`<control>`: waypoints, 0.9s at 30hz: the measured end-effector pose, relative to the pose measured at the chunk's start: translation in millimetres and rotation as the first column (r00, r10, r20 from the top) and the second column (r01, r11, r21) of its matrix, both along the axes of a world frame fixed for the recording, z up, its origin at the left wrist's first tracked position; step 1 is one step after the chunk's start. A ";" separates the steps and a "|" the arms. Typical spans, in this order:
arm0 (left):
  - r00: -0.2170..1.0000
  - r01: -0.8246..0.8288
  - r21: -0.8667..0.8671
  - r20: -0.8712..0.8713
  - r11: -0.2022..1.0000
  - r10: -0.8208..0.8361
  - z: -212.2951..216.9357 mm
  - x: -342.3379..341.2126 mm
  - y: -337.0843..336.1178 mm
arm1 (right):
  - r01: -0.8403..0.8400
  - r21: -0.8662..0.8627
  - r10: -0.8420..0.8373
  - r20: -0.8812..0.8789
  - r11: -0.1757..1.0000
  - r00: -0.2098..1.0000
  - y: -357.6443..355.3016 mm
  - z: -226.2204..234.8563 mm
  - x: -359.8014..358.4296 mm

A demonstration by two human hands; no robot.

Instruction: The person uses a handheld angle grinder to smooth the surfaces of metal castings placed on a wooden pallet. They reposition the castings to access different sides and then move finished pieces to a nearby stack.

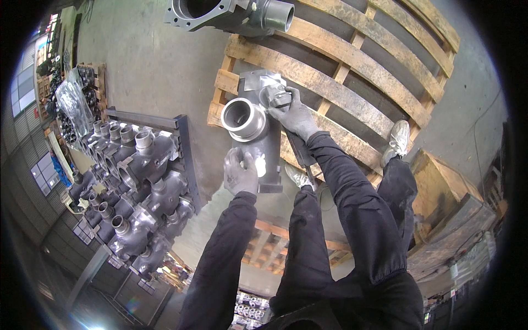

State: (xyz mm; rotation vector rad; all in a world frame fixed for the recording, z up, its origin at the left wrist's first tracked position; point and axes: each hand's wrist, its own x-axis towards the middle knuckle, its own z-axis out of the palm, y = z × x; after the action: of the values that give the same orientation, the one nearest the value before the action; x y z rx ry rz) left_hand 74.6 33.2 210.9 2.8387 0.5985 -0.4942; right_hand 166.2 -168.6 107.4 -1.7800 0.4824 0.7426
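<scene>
A grey cast metal housing (264, 144) with a round machined pipe neck (240, 118) lies at the near left edge of a wooden pallet. My gloved right hand (297, 116) wraps round a power tool that looks like an angle grinder (278, 99); its metal head is against the far end of the housing. The tool's dark body (298, 149) runs back under my right wrist. My gloved left hand (241, 173) is beside the housing, just below the neck, with fingers loosely bent and thumb apart. I see nothing in it.
The slatted wooden pallet (352, 52) spreads to the right, with my shoe (399, 136) on its edge. Another large casting (231, 15) sits at the far side. Several castings (146, 159) fill a metal-framed rack at left. A wooden crate (445, 181) stands at right.
</scene>
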 end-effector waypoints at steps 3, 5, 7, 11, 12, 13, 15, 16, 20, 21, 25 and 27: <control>1.000 0.015 0.022 -0.001 1.000 -0.015 -0.9 -0.1 1.1 | 0.048 -0.069 -0.053 -0.065 0.996 0.996 -4.9 -3.7 6.7; 1.000 0.018 0.024 -0.004 1.000 -0.018 -0.4 -0.9 1.4 | 0.032 -0.137 -0.050 -0.132 0.990 0.990 -13.1 -7.0 10.8; 1.000 0.003 0.005 -0.008 1.000 -0.003 0.2 -0.4 1.1 | 0.032 -0.128 -0.044 -0.088 0.991 0.995 -13.3 -7.2 10.2; 1.000 -0.002 0.004 -0.026 1.000 0.002 2.7 -0.1 -0.7 | 0.000 -0.032 -0.001 -0.030 0.999 1.000 -2.2 -6.1 6.5; 1.000 0.005 0.013 -0.023 1.000 -0.004 3.1 -0.1 -1.0 | -0.020 0.003 0.020 0.015 1.000 1.000 -0.5 -6.7 6.9; 1.000 0.015 0.023 -0.012 1.000 -0.014 3.0 0.4 -1.1 | 0.007 -0.041 -0.007 -0.015 0.999 1.000 -0.5 -7.9 7.6; 1.000 0.031 0.045 -0.006 0.999 -0.031 3.0 0.4 -1.2 | 0.029 -0.093 -0.034 -0.051 0.995 0.998 -4.6 -10.7 9.6; 0.999 0.043 0.060 0.002 0.997 -0.043 2.9 0.4 -1.3 | 0.035 -0.140 -0.049 -0.101 0.990 0.994 -8.4 -12.7 12.3; 0.999 0.040 0.053 0.009 0.998 -0.041 2.0 1.3 -2.3 | 0.017 -0.117 -0.027 -0.085 0.993 0.996 -14.8 -12.4 12.9; 0.999 0.040 0.042 0.016 0.998 -0.041 2.7 0.5 -2.4 | 0.007 -0.102 -0.015 -0.077 0.995 0.997 -13.2 -11.0 11.6; 0.999 0.043 0.048 0.007 0.998 -0.044 4.1 0.7 -2.3 | 0.012 -0.041 -0.014 -0.048 0.999 0.999 -5.8 -7.0 11.8; 0.999 0.038 0.042 0.005 0.998 -0.039 3.8 1.1 -2.0 | 0.033 -0.088 -0.038 -0.066 0.996 0.997 -7.0 -7.3 14.0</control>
State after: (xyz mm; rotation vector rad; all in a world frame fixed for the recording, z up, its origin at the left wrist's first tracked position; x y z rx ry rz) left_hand 75.6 31.2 214.7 2.8953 0.5607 -0.4852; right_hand 180.2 -175.6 100.1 -1.8263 0.5982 0.7693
